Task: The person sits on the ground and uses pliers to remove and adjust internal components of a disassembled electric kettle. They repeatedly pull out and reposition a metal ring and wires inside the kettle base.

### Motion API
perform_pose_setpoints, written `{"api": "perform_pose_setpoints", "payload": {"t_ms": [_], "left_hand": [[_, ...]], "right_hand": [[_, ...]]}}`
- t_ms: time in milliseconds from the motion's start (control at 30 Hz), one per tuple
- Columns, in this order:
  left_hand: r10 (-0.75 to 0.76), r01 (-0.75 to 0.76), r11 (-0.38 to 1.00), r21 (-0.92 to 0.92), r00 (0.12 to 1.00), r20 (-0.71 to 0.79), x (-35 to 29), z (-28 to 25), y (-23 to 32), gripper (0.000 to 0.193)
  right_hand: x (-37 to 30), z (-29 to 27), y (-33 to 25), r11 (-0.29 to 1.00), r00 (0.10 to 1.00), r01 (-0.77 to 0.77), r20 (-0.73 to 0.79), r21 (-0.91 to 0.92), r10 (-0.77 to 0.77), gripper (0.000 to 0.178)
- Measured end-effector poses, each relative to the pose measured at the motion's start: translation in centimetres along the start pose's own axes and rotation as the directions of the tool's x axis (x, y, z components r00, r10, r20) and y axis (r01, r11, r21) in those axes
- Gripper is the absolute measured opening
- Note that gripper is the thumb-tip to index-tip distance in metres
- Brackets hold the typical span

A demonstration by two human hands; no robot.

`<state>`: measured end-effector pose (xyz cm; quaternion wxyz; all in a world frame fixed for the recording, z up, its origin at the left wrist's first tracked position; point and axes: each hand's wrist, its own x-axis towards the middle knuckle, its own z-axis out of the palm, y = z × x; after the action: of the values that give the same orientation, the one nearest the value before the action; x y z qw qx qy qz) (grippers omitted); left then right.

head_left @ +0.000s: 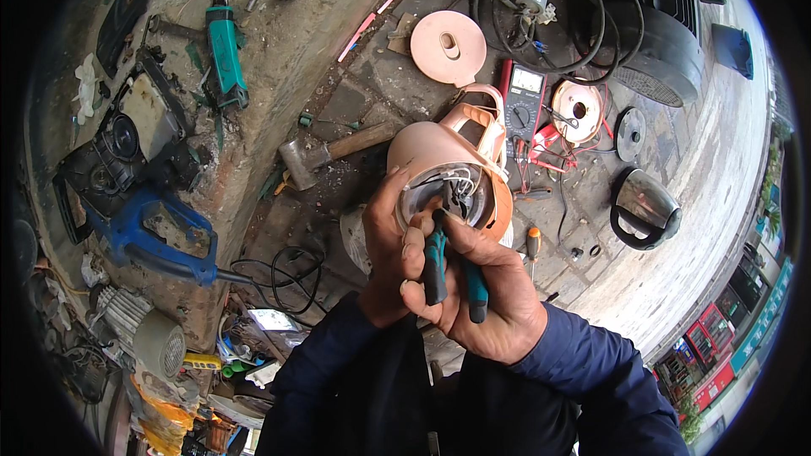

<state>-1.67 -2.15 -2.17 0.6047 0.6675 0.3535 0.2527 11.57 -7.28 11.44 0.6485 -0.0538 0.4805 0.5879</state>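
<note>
Left grip (384, 232): curled firmly round the near left side of the pink kettle body.
Right grip (503, 308): closed round the pliers, the fingers wrapped over one handle and the thumb laid near the pivot.
Pliers (435, 266): teal and black handles, held somewhat apart; the tips are pointed into the kettle's opening, and whether a wire is pinched by them cannot be told.
Pink kettle body (427, 143): laid on its side just beyond the person's knees, open end turned toward the person, handle to the upper right; white wires are seen inside.
Hammer (359, 142): rested on the ground left of the kettle, its wooden handle directed toward it.
Screwdriver (533, 242): orange-handled, placed to the right of the kettle.
Multimeter (524, 110): red and dark, set just beyond the kettle; a pale display and a dial ringed with print are shown, too small to be read.
Pink round base (564, 101): placed beside the meter, red leads nearby.
Steel and black kettle (649, 203): laid well to the right.
Pink disc (427, 46): laid flat beyond the kettle body, pierced by an oval slot.
Teal sign (763, 317): seen far across the road, marked with pale lettering.
</note>
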Motion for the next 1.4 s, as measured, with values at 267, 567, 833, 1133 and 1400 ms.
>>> {"api": "perform_pose_setpoints", "payload": {"t_ms": [267, 567, 833, 1133, 1400], "left_hand": [[-0.308, 0.310, 0.951, 0.004, 0.948, -0.084, -0.7, 1.0, 1.4, 0.058], [-0.235, 0.235, 0.971, -0.038, 0.972, 0.015, 0.4, -0.6, 2.1, 0.058], [0.153, -0.169, 0.947, 0.272, 0.985, 0.077, 1.9, -0.9, 2.4, 0.056], [0.291, -0.318, 0.877, 0.359, 0.948, 0.129, 2.3, -0.8, 2.7, 0.038], [0.356, -0.342, 0.854, 0.393, 0.934, 0.039, 2.3, 0.2, 1.8, 0.048]], "right_hand": [[0.1, 1.2, 0.4, 0.994, 0.998, -0.014, -0.055, 0.106, 0.020, 0.031], [0.0, 1.7, 0.9, 1.000, 0.988, 0.019, -0.154, 0.004, -0.018, 0.028], [-0.5, 2.8, 0.1, 0.979, 0.955, -0.079, -0.295, -0.189, 0.020, 0.025], [-0.9, 5.8, -4.2, 0.768, 0.799, -0.419, -0.599, -0.484, 0.058, 0.023], [1.8, 12.0, -6.3, 0.034, 0.464, -0.862, -0.813, -0.506, -0.353, 0.026]]}}
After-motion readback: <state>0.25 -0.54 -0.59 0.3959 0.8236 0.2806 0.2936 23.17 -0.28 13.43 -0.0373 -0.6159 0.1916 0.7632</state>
